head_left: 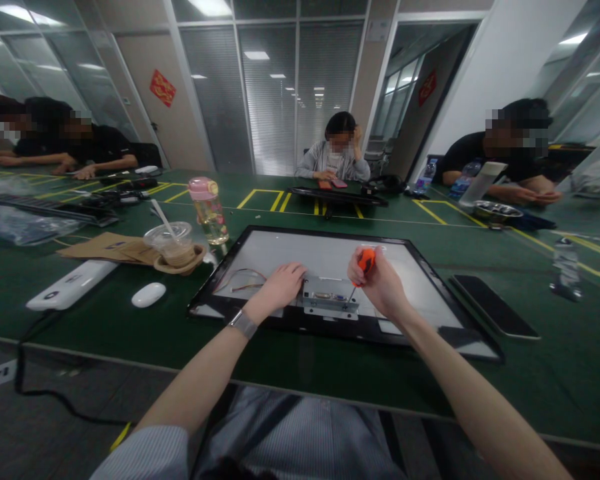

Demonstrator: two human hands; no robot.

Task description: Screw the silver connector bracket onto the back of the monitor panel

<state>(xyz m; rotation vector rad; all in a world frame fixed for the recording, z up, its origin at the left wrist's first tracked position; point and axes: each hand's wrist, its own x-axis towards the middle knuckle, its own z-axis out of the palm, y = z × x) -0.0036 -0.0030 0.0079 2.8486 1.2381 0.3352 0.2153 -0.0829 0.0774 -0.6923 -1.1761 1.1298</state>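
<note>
Spanning the view, a green, yellow-marked table [570, 363] supports a black-framed panel [275, 245], laid flat before the person with its pale surface uppermost. Left of it lies a long white device [77, 285]; just beside its right edge, a dark phone [495, 307]. Toward the middle of the panel's near side sits a metal bracket [329, 307]. The left hand [280, 285], fingers extended, reaches the bracket's left end; whether it grips or merely rests there cannot be told. The right hand [384, 283] is clenched around the orange handle of a screwdriver [367, 261], its shaft slanting down to the bracket's right end; contact at the tip is too small to make out. A white mouse [149, 295] lies left of the panel; a small connector [324, 295] is set in the bracket.
</note>
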